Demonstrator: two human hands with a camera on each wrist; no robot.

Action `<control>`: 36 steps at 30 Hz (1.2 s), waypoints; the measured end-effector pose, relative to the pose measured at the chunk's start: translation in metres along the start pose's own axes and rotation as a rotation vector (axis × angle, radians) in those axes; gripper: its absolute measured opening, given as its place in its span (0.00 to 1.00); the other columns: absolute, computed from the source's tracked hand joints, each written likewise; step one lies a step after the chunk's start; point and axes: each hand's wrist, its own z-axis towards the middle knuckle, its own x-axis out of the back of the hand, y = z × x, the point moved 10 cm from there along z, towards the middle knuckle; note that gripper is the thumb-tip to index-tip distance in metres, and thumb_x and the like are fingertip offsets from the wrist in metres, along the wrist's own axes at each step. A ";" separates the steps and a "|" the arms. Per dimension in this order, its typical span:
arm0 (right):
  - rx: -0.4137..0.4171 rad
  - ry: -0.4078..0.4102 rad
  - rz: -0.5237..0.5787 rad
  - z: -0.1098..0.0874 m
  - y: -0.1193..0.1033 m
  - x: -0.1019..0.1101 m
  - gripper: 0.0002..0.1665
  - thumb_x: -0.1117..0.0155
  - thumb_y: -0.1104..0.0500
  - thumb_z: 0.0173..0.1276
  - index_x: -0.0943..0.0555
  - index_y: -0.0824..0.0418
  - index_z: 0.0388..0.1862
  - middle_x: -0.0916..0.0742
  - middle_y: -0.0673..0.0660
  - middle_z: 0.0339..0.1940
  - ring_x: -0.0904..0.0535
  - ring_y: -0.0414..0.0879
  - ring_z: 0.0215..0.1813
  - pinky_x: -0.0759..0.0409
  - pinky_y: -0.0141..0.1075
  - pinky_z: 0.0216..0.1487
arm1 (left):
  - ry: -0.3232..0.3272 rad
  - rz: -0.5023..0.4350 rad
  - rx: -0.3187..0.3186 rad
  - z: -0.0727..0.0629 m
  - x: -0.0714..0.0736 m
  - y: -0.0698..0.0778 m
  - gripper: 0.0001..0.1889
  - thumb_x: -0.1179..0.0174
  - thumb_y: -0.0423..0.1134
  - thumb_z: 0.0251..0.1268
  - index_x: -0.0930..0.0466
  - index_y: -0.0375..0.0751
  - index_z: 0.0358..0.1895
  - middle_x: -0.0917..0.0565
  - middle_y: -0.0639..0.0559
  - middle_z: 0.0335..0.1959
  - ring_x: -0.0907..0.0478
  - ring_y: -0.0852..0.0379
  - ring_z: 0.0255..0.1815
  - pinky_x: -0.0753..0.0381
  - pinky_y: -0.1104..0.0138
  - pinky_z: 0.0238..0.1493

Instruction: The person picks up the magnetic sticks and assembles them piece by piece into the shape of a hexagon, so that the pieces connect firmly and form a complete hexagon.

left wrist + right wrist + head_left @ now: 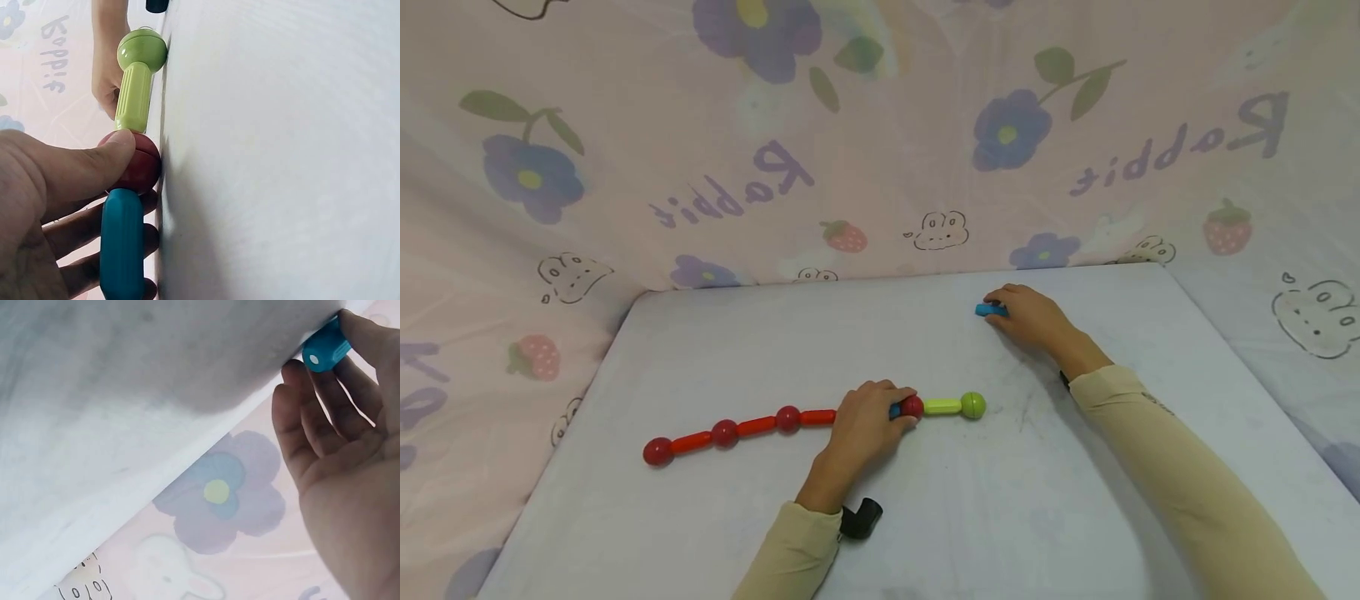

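Observation:
A chain of toy rods and balls lies across the white table, with a red ball [658, 452] at its left end and a green ball [973, 406] at its right. My left hand [865, 421] grips the chain right of its middle. In the left wrist view the thumb rests on a dark red ball [140, 169], and the fingers lie behind a blue rod [122, 247] joined to it. A yellow-green rod [134, 97] links that ball to the green one. Farther back, my right hand [1033, 319] pinches a separate blue rod [326, 349] between thumb and fingers, at the tabletop.
Red rods [757, 426] and more red balls [787, 419] make up the chain's left part; my left hand covers a stretch beside them. A patterned cloth [880, 142] rises behind the table [1037, 508] and along its sides.

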 end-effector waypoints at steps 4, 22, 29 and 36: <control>0.024 0.015 0.007 0.000 -0.003 0.004 0.23 0.36 0.53 0.72 0.21 0.62 0.62 0.17 0.63 0.56 0.20 0.59 0.58 0.23 0.54 0.60 | 0.004 0.000 -0.005 0.000 0.001 0.001 0.19 0.30 0.47 0.61 0.15 0.52 0.56 0.14 0.54 0.46 0.23 0.53 0.46 0.25 0.61 0.46; 0.024 -0.001 0.054 -0.007 -0.003 0.001 0.24 0.34 0.51 0.70 0.19 0.61 0.61 0.16 0.59 0.46 0.19 0.53 0.45 0.21 0.49 0.50 | -0.014 0.004 0.000 0.000 -0.001 0.000 0.20 0.30 0.47 0.61 0.15 0.54 0.57 0.15 0.54 0.43 0.26 0.55 0.41 0.29 0.65 0.41; 0.021 0.004 0.058 -0.015 -0.009 -0.002 0.23 0.32 0.52 0.69 0.17 0.60 0.59 0.14 0.58 0.46 0.19 0.52 0.46 0.21 0.49 0.51 | -0.020 0.005 -0.005 -0.001 -0.003 -0.001 0.20 0.30 0.47 0.61 0.16 0.54 0.57 0.15 0.54 0.43 0.26 0.55 0.41 0.28 0.64 0.42; 0.027 0.007 0.069 -0.027 -0.020 0.001 0.23 0.32 0.51 0.68 0.17 0.60 0.58 0.14 0.57 0.47 0.18 0.52 0.49 0.20 0.50 0.53 | -0.008 -0.004 -0.023 -0.001 0.002 0.000 0.20 0.30 0.47 0.61 0.15 0.53 0.57 0.16 0.54 0.41 0.27 0.56 0.38 0.29 0.65 0.40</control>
